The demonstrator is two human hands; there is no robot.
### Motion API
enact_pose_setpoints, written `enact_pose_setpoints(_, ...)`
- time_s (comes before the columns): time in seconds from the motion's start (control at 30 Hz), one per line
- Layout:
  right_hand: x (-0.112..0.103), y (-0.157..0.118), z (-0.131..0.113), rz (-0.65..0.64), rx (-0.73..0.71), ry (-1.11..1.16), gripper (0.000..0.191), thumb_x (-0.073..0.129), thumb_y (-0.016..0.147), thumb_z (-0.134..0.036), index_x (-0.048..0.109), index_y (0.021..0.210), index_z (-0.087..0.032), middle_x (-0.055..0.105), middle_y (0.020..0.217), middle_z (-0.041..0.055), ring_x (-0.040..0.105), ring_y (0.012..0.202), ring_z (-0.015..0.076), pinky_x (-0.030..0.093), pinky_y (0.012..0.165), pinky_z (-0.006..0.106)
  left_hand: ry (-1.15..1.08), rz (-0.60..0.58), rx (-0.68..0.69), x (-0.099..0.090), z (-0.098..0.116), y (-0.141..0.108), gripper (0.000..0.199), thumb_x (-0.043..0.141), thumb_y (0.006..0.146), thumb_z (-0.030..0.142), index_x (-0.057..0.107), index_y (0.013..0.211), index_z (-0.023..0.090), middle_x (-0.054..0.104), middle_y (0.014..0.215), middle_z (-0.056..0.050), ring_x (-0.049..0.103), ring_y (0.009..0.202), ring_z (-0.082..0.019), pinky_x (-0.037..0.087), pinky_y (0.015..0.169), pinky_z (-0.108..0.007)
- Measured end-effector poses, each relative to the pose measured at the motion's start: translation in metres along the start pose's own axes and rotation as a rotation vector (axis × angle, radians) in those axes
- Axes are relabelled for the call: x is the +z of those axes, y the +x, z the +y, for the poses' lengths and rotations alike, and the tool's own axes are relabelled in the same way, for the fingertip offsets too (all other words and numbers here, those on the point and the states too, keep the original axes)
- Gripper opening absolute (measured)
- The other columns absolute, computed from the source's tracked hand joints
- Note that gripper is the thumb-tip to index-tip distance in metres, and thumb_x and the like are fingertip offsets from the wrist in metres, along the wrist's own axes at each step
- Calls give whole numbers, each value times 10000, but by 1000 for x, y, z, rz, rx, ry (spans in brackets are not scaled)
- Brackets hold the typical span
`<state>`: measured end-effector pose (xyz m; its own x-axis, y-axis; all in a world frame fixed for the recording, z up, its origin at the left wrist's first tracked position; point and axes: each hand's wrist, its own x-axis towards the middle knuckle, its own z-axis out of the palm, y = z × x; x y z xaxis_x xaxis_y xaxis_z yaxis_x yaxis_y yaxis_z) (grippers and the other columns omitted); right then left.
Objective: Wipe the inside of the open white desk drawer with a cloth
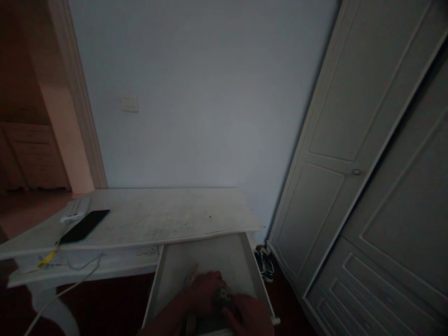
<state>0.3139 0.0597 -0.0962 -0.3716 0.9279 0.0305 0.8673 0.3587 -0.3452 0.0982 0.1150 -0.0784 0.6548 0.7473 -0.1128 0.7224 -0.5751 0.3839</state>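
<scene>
A pulled-out drawer [224, 252] of the white desk [168, 210] reaches toward me at the bottom centre. Both of my hands are inside it, close together. My left hand [206, 289] comes in from the lower left with its fingers curled. My right hand [248, 315] is just right of it, thumb bent. Between them is a small dark object with a pale mark [223, 294], touched by the hands; its kind is too dim to tell. Something pale and thin [192, 275] shows behind my left hand. Dark items lie below the hands, partly hidden.
A phone [86, 226] lies on the desk's left end, beside a white power strip [75, 210] with a cable hanging down. A yellow strap [49, 256] hangs at the edge. Shoes [264, 263] stand on the floor right of the drawer, near a tall wardrobe [315, 200].
</scene>
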Motion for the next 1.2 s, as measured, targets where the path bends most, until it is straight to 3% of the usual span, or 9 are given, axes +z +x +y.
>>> enact_pose_setpoints(0.1, -3, 1, -5, -12, 20, -45, 412, 510, 993, -591, 706, 891, -244, 784, 939, 72, 707, 874, 252, 420, 744, 309, -5, 81, -112, -4, -15, -18, 509, 760, 771, 475, 681, 1251, 324, 665, 1323, -64, 653, 1188, -286, 532, 1012, -388)
enact_pose_setpoints(0.2, -4, 1, -8, -37, 48, -106, 455, 513, 993, -634, 717, 894, -240, 787, 930, 87, 722, 889, 271, 432, 760, 326, 122, 115, -343, -8, -26, -30, 613, 692, 826, 283, 596, 1427, 348, 554, 1529, -93, 567, 1346, -335, 473, 1106, -478)
enact_pose_setpoints(0.3, -1, 0, -9, -39, 58, -151, 520, 470, 1013, -678, 738, 925, -242, 793, 942, 95, 734, 901, 276, 448, 770, 331, 282, 185, -608, -11, -34, -35, 795, 580, 802, 70, 483, 1550, 322, 470, 1613, -128, 513, 1400, -359, 484, 1067, -520)
enact_pose_setpoints(0.37, 3, 0, -7, -27, 60, -184, 552, 448, 1022, -692, 755, 950, -238, 796, 959, 107, 740, 926, 287, 463, 785, 338, 321, 212, -673, -9, -38, -36, 829, 544, 794, 28, 456, 1571, 307, 472, 1608, -139, 521, 1385, -350, 506, 1021, -502)
enact_pose_setpoints(0.53, 18, 2, 3, 0, 53, -236, 602, 454, 1003, -720, 788, 920, -226, 789, 902, 141, 750, 895, 327, 490, 763, 367, 347, 170, -609, 4, -43, -37, 855, 567, 785, 53, 438, 1583, 331, 459, 1625, -135, 534, 1374, -346, 478, 1058, -519)
enact_pose_setpoints(0.67, 25, 4, 6, 36, 40, -230, 656, 396, 1019, -733, 786, 869, -227, 778, 861, 145, 749, 862, 324, 486, 758, 372, 292, 132, -589, 4, -39, -42, 922, 632, 742, 101, 405, 1599, 353, 419, 1659, -110, 489, 1433, -343, 448, 1112, -507)
enact_pose_setpoints(0.83, 28, 5, 3, 54, 69, -235, 616, 445, 1011, -719, 793, 888, -225, 785, 883, 146, 744, 896, 315, 483, 803, 371, 233, 81, -589, -3, -30, -48, 895, 653, 749, 149, 419, 1594, 324, 404, 1670, -117, 487, 1442, -344, 439, 1136, -499)
enact_pose_setpoints(1.0, 33, 6, 4, 69, 76, -284, 613, 440, 1019, -702, 799, 890, -222, 783, 875, 148, 742, 889, 313, 487, 796, 371, 220, 86, -578, 2, -28, -51, 934, 670, 717, 142, 414, 1601, 305, 390, 1681, -128, 474, 1461, -350, 439, 1150, -495)
enact_pose_setpoints(1.2, 25, 5, 1, 58, 59, -312, 605, 426, 1036, -681, 805, 895, -231, 785, 875, 142, 755, 896, 318, 504, 793, 382, 203, 110, -580, 9, -33, -51, 892, 669, 751, 184, 420, 1600, 299, 391, 1682, -139, 477, 1463, -354, 441, 1148, -498)
